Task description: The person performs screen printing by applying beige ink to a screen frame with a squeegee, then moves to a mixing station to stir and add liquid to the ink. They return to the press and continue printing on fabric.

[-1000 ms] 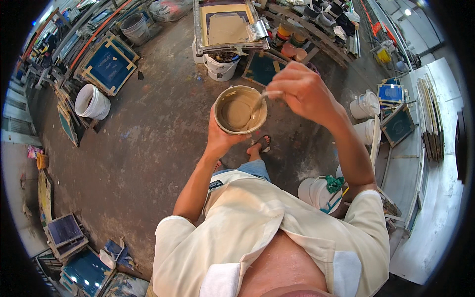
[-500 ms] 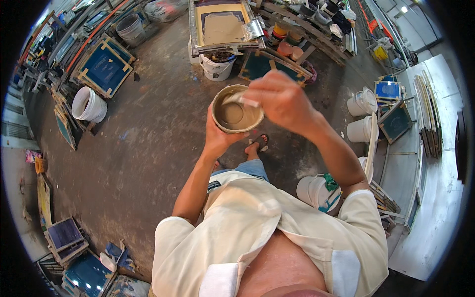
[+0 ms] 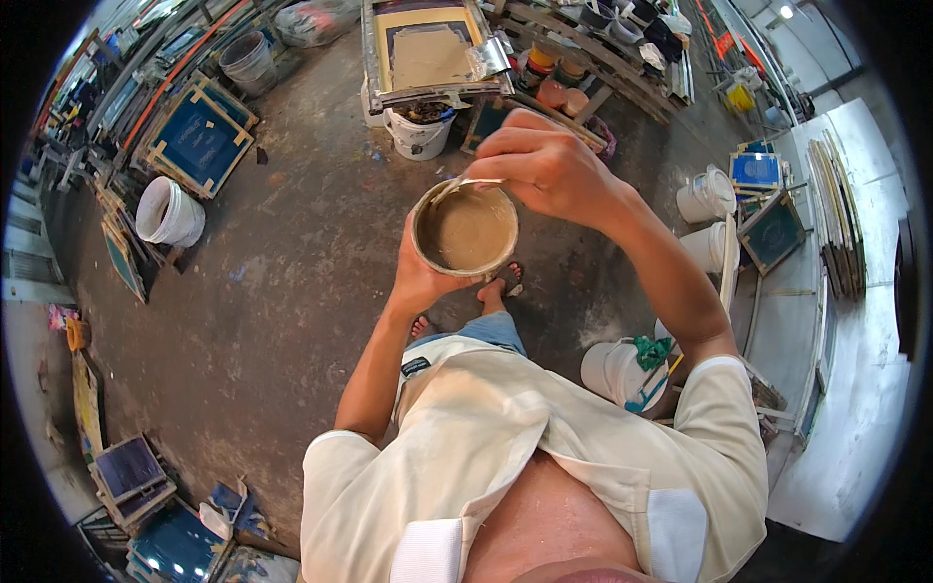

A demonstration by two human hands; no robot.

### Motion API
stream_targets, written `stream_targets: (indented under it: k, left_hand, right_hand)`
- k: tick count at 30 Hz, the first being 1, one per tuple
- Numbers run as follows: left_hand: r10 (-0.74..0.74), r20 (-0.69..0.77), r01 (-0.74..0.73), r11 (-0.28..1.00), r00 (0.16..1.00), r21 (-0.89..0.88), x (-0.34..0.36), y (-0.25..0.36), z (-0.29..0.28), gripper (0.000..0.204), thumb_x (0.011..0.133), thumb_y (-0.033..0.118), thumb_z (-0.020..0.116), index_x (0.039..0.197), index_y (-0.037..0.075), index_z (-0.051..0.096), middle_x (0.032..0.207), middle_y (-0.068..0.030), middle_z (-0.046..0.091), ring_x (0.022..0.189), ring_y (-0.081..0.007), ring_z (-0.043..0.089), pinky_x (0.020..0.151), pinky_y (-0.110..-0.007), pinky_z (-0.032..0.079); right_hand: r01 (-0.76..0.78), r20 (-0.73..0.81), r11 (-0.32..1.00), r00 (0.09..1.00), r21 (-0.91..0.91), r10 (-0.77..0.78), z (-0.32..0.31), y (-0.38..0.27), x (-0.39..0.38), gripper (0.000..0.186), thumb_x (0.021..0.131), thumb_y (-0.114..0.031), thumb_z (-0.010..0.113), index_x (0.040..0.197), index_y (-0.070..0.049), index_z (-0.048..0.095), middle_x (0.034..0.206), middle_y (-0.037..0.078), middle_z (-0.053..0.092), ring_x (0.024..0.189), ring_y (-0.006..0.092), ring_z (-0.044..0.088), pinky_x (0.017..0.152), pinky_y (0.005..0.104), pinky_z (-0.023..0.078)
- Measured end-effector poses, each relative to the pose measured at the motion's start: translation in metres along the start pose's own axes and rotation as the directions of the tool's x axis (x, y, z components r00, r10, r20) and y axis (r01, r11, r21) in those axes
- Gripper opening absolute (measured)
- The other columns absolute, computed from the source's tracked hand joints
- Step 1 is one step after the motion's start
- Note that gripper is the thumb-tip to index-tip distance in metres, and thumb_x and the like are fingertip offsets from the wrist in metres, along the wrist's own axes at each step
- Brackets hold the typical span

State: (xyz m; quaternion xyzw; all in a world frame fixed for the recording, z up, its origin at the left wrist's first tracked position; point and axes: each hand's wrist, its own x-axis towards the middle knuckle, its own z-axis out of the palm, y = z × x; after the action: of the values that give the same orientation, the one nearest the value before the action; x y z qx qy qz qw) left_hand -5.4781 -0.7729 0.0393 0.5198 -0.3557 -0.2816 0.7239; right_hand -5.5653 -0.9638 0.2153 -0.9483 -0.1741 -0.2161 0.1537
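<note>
My left hand [image 3: 422, 268] is wrapped round the left side and underside of a round tub [image 3: 513, 241] in front of my body. Smooth tan paint [image 3: 468, 233] lies in it, and its inner wall is smeared with the same colour. Over the tub's far right rim, my right hand [image 3: 546, 167] is closed in a pinch on a pale flat stick [image 3: 482, 183]. The stick's far end dips toward the inside of the tub at the far left rim; the fingers hide part of its handle.
Ahead stands a framed printing screen [image 3: 428, 60] with tan paint on it, above a white bucket [image 3: 418, 134]. Another white bucket [image 3: 171, 212] is at left, beside leaning blue screens [image 3: 194, 138]. A white bucket with green cloth [image 3: 614, 371] stands close by my right elbow.
The stick has swung from the inside of the tub to its far left rim. My right hand has turned with it, and the tub is held slightly differently.
</note>
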Motion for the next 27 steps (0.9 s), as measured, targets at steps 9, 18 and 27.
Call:
stream_targets:
  k: [9, 18, 27]
  left_hand:
    - [-0.058, -0.187, 0.053, 0.998, 0.981, -0.033, 0.001, -0.025, -0.006, 0.110, 0.056, 0.008, 0.097, 0.148, 0.007, 0.037, 0.142, -0.0098, 0.052, 0.133, -0.0248, 0.052, 0.112, -0.040, 0.044]
    - [-0.036, -0.185, 0.026, 0.998, 0.982, -0.055, 0.001, -0.019, -0.004, 0.106, 0.055, 0.004, 0.096, 0.145, 0.007, 0.039, 0.141, -0.0095, 0.053, 0.130, -0.0242, 0.054, 0.111, -0.040, 0.045]
    - [-0.021, -0.186, 0.018, 1.000, 0.982, -0.021, 0.001, -0.009, -0.004, 0.109, 0.055, 0.004, 0.096, 0.147, 0.008, 0.037, 0.142, -0.0099, 0.053, 0.132, -0.0246, 0.053, 0.112, -0.040, 0.044]
  right_hand:
    - [-0.402, -0.017, 0.916, 0.916, 0.010, 0.402, 0.013, -0.051, -0.014, 0.007, 0.085, -0.009, 0.073, 0.086, -0.002, 0.073, 0.082, 0.012, 0.068, 0.082, 0.0292, 0.063, 0.074, 0.0406, 0.052]
    - [-0.345, 0.004, 0.938, 0.939, -0.043, 0.345, 0.005, -0.039, -0.013, 0.008, 0.087, -0.010, 0.071, 0.088, -0.003, 0.075, 0.082, 0.010, 0.068, 0.081, 0.0290, 0.061, 0.077, 0.0398, 0.051]
    - [-0.180, -0.163, 0.979, 0.973, -0.099, 0.162, 0.025, -0.020, 0.006, 0.007, 0.086, -0.008, 0.071, 0.091, -0.003, 0.074, 0.080, 0.009, 0.066, 0.081, 0.0274, 0.059, 0.075, 0.0382, 0.050]
